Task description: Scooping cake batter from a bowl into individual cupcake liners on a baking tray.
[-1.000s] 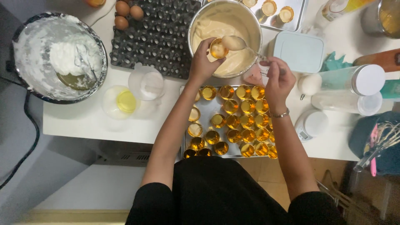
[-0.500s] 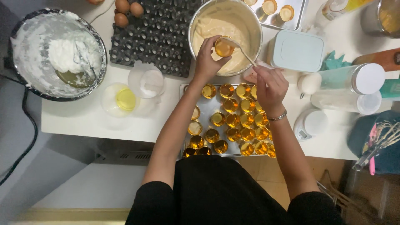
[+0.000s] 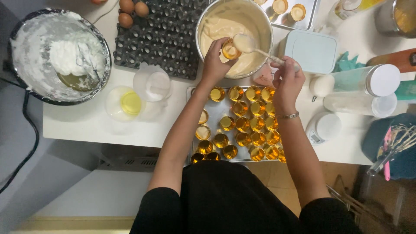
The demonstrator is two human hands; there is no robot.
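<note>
The left hand [image 3: 215,60] grips a small gold cup [image 3: 229,49] over the batter bowl [image 3: 260,26] while the right hand [image 3: 287,80], closed on a spoon [image 3: 247,43], seemingly fills it, needing a steady tip.

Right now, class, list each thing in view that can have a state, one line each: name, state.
Left hand: holds a gold cup over the bowl.
Cup: being filled.
Right hand: holds the spoon.
Spoon: loaded with batter.
Bowl: partly full of batter.
Tray cups: mostly empty.
Mixer bowl: smeared with white foam.
</note>
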